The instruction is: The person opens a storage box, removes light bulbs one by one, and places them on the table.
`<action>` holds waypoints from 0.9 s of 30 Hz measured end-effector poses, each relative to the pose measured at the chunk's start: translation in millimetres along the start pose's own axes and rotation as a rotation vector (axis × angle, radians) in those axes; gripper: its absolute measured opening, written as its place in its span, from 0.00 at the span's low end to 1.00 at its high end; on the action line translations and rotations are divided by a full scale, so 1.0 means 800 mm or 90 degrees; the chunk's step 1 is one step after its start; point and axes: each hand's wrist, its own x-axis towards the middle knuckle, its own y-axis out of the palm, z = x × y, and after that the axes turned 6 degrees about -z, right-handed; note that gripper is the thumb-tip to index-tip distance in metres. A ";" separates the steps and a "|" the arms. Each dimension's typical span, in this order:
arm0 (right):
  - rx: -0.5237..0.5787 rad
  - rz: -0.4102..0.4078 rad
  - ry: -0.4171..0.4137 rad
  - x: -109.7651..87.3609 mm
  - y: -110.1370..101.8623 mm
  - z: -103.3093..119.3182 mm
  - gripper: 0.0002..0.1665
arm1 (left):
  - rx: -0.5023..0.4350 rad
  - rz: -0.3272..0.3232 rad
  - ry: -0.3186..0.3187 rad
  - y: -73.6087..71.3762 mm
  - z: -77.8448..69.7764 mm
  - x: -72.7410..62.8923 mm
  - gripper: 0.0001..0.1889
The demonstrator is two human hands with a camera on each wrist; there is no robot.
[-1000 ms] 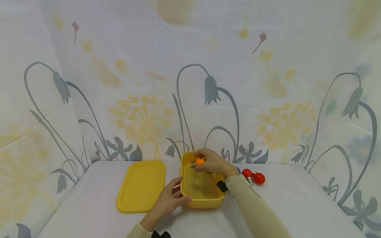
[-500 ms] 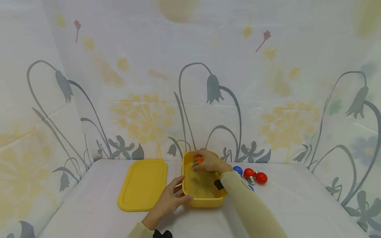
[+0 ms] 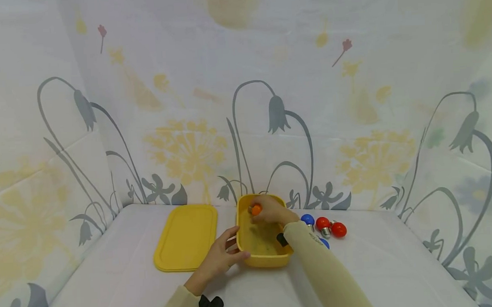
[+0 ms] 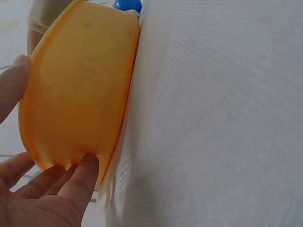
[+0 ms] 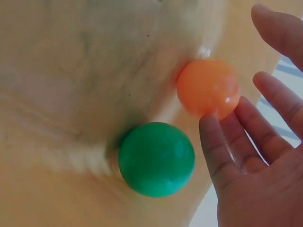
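In the head view, an orange light bulb (image 3: 256,210) lies at the far left inside a yellow plastic container (image 3: 264,261). My right hand (image 3: 271,210) reaches into the container. In the right wrist view, its fingertips touch the orange bulb (image 5: 208,89) while the thumb stands apart from it. Beside that bulb sits a round green bulb (image 5: 156,160), its base hidden. My left hand (image 3: 217,258) rests at the near left corner of the container, spread fingers on the left wall and thumb by the front. The left wrist view shows these fingertips against the container wall (image 4: 80,85).
Left of the container a yellow lid (image 3: 186,238) lies flat on the white tablecloth (image 3: 123,264). To the right are two red bulbs (image 3: 338,229) and blue bulbs (image 3: 308,220), one partly hidden by my right sleeve. A patterned cloth wall (image 3: 186,105) stands behind.
The orange bulb has gone from my right hand's pinch down against the container's inside, and the thumb has come away from it. My left hand stays at the container's corner.
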 end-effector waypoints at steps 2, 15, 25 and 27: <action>-0.010 0.007 -0.003 0.001 0.001 0.000 0.25 | -0.007 0.003 0.005 0.000 0.001 0.000 0.43; -0.033 0.056 -0.025 0.001 0.006 0.005 0.19 | 0.003 0.003 0.007 -0.002 -0.001 0.001 0.44; -0.020 0.080 -0.018 -0.003 0.004 0.014 0.20 | 0.002 -0.001 0.009 -0.001 0.000 0.001 0.43; -0.017 0.079 -0.012 -0.005 0.004 0.016 0.20 | 0.004 -0.002 0.009 -0.001 0.001 0.002 0.44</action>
